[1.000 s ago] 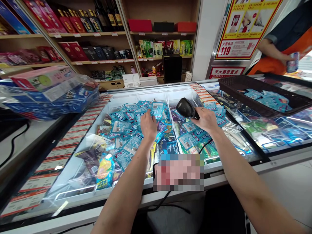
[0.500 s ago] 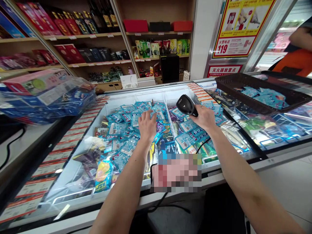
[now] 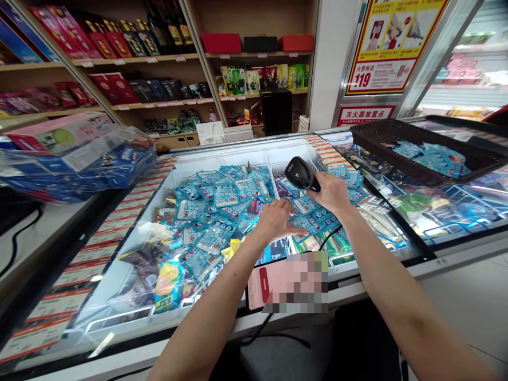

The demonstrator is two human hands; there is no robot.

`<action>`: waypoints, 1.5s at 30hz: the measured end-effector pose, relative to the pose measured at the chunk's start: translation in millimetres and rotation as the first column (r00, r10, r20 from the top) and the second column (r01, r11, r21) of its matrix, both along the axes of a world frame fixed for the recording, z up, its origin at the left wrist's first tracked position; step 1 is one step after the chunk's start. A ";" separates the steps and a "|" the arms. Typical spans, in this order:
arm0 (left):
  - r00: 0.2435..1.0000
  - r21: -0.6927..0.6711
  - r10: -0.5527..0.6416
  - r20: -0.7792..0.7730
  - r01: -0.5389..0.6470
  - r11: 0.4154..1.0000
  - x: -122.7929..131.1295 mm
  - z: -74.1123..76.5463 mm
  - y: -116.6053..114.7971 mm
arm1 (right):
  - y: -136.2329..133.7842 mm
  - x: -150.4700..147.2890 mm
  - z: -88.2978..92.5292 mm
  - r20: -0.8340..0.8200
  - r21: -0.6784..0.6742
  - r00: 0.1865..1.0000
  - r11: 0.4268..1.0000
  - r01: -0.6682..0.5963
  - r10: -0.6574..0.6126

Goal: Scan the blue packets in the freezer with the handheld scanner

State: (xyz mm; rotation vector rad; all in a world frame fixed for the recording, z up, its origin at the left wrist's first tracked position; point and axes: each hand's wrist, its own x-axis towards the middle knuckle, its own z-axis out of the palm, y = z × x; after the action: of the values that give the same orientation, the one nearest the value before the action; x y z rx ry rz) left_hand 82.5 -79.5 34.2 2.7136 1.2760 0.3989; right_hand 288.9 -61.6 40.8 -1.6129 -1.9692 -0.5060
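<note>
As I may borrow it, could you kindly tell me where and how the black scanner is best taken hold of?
The black scanner is probably best gripped by its broad head, from the left: the head juts out free that way, while the right hand grips the handle.

Scanner [image 3: 299, 173], toward two o'clock: most of its handle is hidden in the right hand [image 3: 332, 191].
Left hand [image 3: 275, 218], just off centre toward four o'clock: covers some blue packets [image 3: 226, 194]; contact cannot be told.
Phone [image 3: 257, 288], five o'clock: most of the screen lost under pixel blocks.
Wrapped boxes [image 3: 59, 159], nine o'clock: cut by the left edge.
Poster [image 3: 381, 69], between one and two: cut by the top edge.
Dark-and-orange shape [image 3: 500, 119], between two and three: cut by the right edge, too little showing to identify.
Price tags [image 3: 79, 267], eight o'clock: small print unreadable.
</note>
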 end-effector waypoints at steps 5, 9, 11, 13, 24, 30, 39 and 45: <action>1.000 -0.183 -0.007 0.029 0.012 0.983 -15.3 6.4 8.1 | -0.4 -0.7 -0.9 0.017 -0.013 1.000 1.000 -0.017 0.017; 0.976 -0.288 0.118 0.185 -0.061 0.956 -33.5 8.7 15.3 | -0.2 -0.9 -2.9 0.019 -0.001 0.999 1.000 -0.030 0.030; 0.954 -0.305 0.194 0.230 -0.119 0.945 -42.2 7.3 21.5 | 0.3 -0.9 -4.0 0.015 0.005 0.999 1.000 -0.029 0.029; 0.920 -0.307 0.281 0.274 -0.194 0.932 -49.6 4.6 29.1 | 0.7 -0.9 -4.6 0.009 0.010 1.000 1.000 -0.020 0.020; 0.555 -0.375 0.422 0.717 -0.204 0.904 -59.3 -24.4 57.7 | -2.0 -2.7 -2.2 0.054 -0.012 0.991 0.993 -0.121 0.121; 0.515 -0.404 0.428 0.743 -0.166 0.900 -60.9 -29.4 60.9 | -1.2 -4.3 -5.1 0.126 -0.080 0.959 0.966 -0.246 0.255; 0.543 -0.415 0.469 0.697 -0.228 0.881 -58.5 -24.3 56.9 | -8.1 -9.2 1.9 0.154 -0.162 0.921 0.928 -0.334 0.359; 0.571 -0.394 0.461 0.679 -0.246 0.885 -57.3 -21.0 53.8 | -8.2 -11.9 3.2 0.135 -0.210 0.905 0.905 -0.371 0.402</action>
State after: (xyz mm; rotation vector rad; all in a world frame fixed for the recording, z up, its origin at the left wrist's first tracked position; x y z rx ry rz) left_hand 25.2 -25.7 13.2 1.6801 1.4291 1.1761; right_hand 277.0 -69.9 44.0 -1.2537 -2.4556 -0.3264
